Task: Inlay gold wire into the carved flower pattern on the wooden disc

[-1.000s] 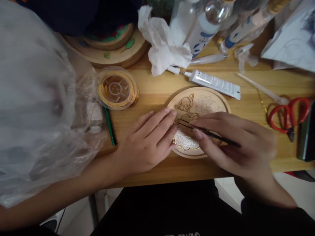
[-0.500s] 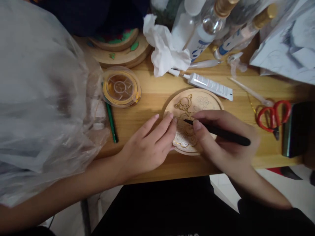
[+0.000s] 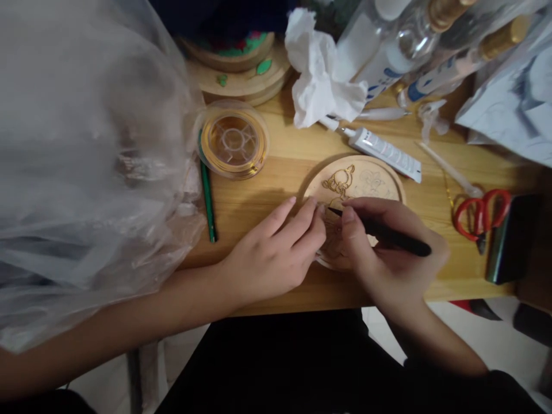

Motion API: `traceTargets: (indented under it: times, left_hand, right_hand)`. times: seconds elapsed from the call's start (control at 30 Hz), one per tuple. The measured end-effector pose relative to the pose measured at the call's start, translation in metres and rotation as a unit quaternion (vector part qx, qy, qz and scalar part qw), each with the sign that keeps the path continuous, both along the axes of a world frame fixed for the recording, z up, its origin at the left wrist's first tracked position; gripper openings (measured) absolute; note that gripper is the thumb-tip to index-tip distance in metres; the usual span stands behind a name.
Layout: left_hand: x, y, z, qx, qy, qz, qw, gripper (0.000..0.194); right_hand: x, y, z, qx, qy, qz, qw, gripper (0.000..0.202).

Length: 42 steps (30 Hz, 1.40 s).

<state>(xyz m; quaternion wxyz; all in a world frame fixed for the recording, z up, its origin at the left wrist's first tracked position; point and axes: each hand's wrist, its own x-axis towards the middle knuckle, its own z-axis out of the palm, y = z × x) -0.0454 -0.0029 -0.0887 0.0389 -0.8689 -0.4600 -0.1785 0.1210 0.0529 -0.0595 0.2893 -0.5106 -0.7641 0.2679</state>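
A round wooden plate with a raised rim lies near the table's front edge, bearing pencil drawings and gold wire outlines. The fingers of my left hand bend over its left rim and hold it; the thumb is mostly hidden. My right hand is closed around slim black tweezers, whose fine tip points at the plate's middle, close to my left fingertips. Whether any wire sits in the tip is too small to tell. Both hands cover much of the plate's lower half.
Left of the plate are a spool of gold wire, a green pencil and a large plastic bag. Behind lie a glue tube, crumpled tissue and bottles. Red-handled scissors and a dark phone are right.
The view has shifted, so most table items appear farther right. The tweezers' tip is now closer to my left fingertips. Both hands keep their holds.
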Motion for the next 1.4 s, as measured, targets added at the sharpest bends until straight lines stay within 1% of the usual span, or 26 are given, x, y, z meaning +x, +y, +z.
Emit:
traceTargets:
  times: [0.1, 0.23, 0.4, 0.57, 0.77, 0.83, 0.9, 0.97, 1.1, 1.17, 1.33, 1.4]
  left_hand:
    - [0.001, -0.001, 0.000, 0.002, -0.001, 0.006, 1.000, 0.032]
    - [0.001, -0.002, 0.001, -0.004, -0.012, 0.012, 1.000, 0.033]
    - [0.001, -0.002, 0.001, -0.010, -0.028, 0.019, 0.999, 0.032]
    - [0.002, -0.002, 0.001, -0.012, -0.038, 0.021, 0.999, 0.031]
    - [0.002, -0.002, 0.000, -0.005, -0.044, 0.023, 0.999, 0.029]
    - [0.002, -0.001, 0.000, -0.005, -0.041, 0.026, 0.999, 0.028]
    - [0.002, -0.001, 0.001, -0.002, -0.029, 0.029, 0.999, 0.029]
    - [0.001, 0.000, 0.002, 0.005, -0.010, 0.032, 0.999, 0.030]
    - [0.001, 0.000, 0.002, 0.007, 0.005, 0.029, 1.000, 0.032]
    - [0.001, 0.000, 0.002, 0.006, 0.000, 0.024, 1.000, 0.034]
    - [0.001, 0.001, 0.002, -0.002, -0.003, 0.014, 1.000, 0.035]
    - [0.001, 0.002, 0.002, -0.007, -0.004, 0.014, 1.000, 0.035]
  right_hand:
    - [-0.002, 0.000, 0.000, 0.003, -0.007, -0.011, 1.000, 0.010]
    - [-0.004, -0.002, 0.000, 0.011, -0.029, -0.014, 0.999, 0.013]
    - [-0.006, -0.003, 0.002, 0.046, -0.051, 0.025, 0.997, 0.018]
    - [-0.004, 0.001, 0.006, 0.063, -0.079, 0.074, 0.992, 0.021]
    - [0.002, 0.007, 0.005, 0.087, -0.082, 0.140, 0.983, 0.028]
    - [0.005, 0.008, 0.004, 0.085, -0.076, 0.140, 0.984, 0.029]
    - [0.009, 0.009, 0.004, 0.075, -0.063, 0.123, 0.988, 0.029]
    - [0.015, 0.012, 0.005, 0.076, -0.060, 0.127, 0.987, 0.031]
    - [0.025, 0.022, 0.006, 0.095, -0.075, 0.212, 0.970, 0.038]
    - [0.028, 0.028, 0.005, 0.099, -0.064, 0.243, 0.963, 0.039]
    - [0.028, 0.036, -0.002, 0.118, -0.021, 0.277, 0.953, 0.032]
    - [0.027, 0.038, -0.004, 0.109, -0.017, 0.292, 0.950, 0.031]
